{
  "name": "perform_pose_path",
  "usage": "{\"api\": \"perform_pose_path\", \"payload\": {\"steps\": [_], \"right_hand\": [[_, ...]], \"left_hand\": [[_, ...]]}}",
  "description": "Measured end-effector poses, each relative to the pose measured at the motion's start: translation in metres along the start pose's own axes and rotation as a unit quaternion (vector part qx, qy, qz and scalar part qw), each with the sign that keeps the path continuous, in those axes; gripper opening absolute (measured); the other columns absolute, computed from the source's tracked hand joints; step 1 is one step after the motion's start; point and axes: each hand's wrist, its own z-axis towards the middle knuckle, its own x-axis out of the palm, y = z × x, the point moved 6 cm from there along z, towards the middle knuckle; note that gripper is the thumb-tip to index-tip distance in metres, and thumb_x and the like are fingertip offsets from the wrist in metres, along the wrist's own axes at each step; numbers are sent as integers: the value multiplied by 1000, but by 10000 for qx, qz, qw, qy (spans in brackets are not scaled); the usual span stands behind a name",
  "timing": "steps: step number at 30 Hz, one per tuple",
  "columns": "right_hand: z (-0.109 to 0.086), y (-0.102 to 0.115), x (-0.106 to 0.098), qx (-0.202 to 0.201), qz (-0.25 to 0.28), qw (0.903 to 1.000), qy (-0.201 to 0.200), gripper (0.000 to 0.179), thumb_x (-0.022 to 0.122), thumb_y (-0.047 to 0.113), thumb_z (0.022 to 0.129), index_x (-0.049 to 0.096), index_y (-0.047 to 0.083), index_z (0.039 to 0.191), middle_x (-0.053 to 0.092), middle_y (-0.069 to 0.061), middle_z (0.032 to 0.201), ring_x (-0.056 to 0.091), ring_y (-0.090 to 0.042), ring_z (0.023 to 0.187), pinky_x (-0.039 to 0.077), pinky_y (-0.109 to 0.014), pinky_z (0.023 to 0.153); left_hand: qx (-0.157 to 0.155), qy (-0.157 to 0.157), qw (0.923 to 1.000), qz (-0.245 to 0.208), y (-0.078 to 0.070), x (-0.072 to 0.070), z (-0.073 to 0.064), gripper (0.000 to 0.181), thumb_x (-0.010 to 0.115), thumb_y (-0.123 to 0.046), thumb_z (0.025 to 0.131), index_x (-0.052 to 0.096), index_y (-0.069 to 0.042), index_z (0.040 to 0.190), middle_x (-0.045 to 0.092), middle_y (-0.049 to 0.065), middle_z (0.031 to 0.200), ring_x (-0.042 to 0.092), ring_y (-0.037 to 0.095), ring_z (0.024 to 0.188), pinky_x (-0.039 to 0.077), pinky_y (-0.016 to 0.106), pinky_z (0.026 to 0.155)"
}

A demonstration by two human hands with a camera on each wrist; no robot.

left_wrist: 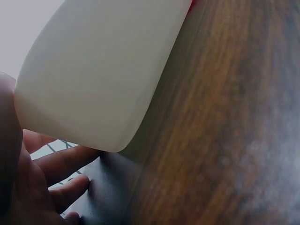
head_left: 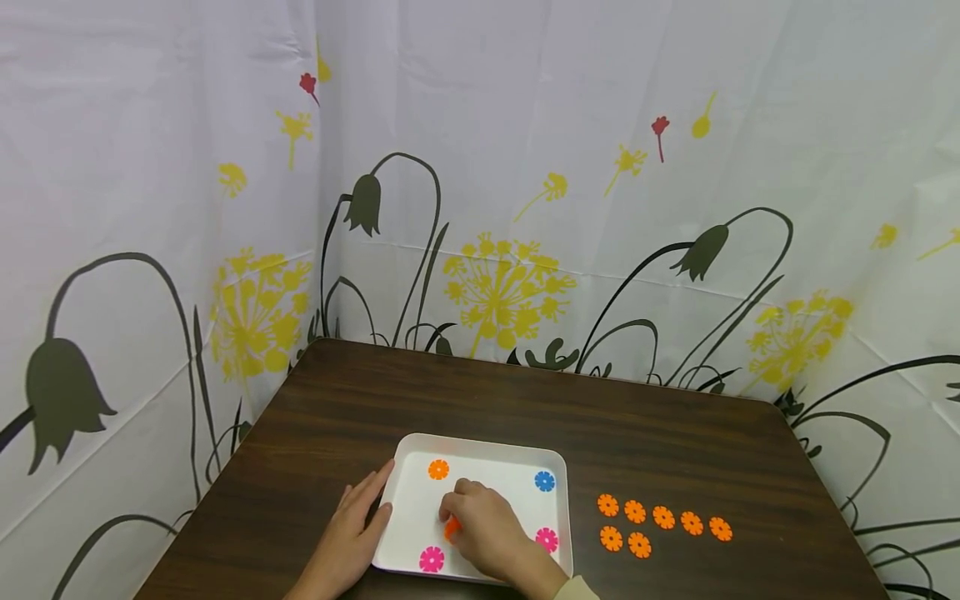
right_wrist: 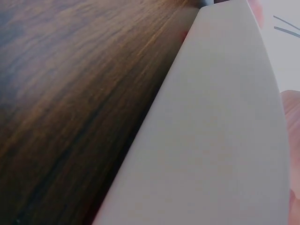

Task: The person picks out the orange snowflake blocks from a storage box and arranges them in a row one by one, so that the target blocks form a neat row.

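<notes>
In the head view a white tray [head_left: 480,447] lies near the table's front. My left hand [head_left: 347,527] rests against the tray's left side, its fingers straight along the rim. My right hand [head_left: 483,527] is over the tray, fingers curled, pinching an orange notched disc [head_left: 452,529] that is partly hidden by the fingers. Around it in the tray lie another orange disc [head_left: 438,470], a blue disc [head_left: 544,481] and two pink discs, one front left [head_left: 432,559] and one at the right [head_left: 547,540]. Both wrist views mostly show the tray's outer wall [left_wrist: 101,70].
Right of the tray, several orange discs [head_left: 663,517] lie on the dark wooden table [head_left: 525,402] in two rows, the back row longer. A white curtain [head_left: 480,125] with printed flowers hangs behind and beside the table.
</notes>
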Motion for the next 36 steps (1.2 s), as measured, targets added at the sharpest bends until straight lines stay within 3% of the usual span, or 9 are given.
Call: {"api": "perform_pose_path", "payload": {"steps": [7,12,19,22,27,31,36], "right_hand": [[-2,1,2,-35,73,10000,22,21,86,3,81,78,19,92,60,8,88,51,0,67,51,-12,67],[-4,3,1,-252,142,9996,-57,19,85,2,82,82,16,95,66,6,93,57,0,74,55,-10,78],[-10,-3,-16,-138,795,9956,-483,27,81,-9,80,84,10,100,70,3,98,65,-3,85,59,-14,85],[-16,-11,-26,107,1516,9865,-604,29,80,-13,78,82,6,100,69,3,99,65,-3,85,59,-13,79],[-28,-25,-42,564,2614,9621,-535,31,81,-15,78,81,4,102,70,5,99,65,-2,86,60,-15,74],[-40,-34,-57,825,2840,9535,-577,32,82,-14,78,81,6,104,71,5,101,66,-4,88,60,-16,74],[-59,-51,-72,1065,2921,9455,-964,38,82,-18,75,81,7,104,72,1,103,69,-9,90,62,-17,76]], "left_hand": [[-31,4,10000,-1,1,1,1,59,64,-10,103,49,-15,160,55,18,158,44,49,149,18,74,124],[-69,41,10000,-3,1,2,2,59,64,-9,103,48,-15,160,54,18,158,43,48,150,17,73,125],[-169,93,9998,-67,-1,3,3,59,63,-10,104,47,-16,161,54,18,158,41,49,151,14,73,126],[-190,95,9997,-72,-1,3,3,59,63,-10,104,47,-16,161,53,18,159,41,49,151,14,73,126],[-169,63,9998,-55,-1,2,3,59,63,-9,104,48,-16,161,54,19,158,42,49,150,15,73,125],[-167,71,9998,-63,0,2,3,59,63,-10,104,48,-16,161,54,19,158,41,50,150,15,74,125],[-138,52,9999,-58,0,1,2,59,63,-9,104,48,-15,160,54,19,158,42,50,150,16,74,125]]}}
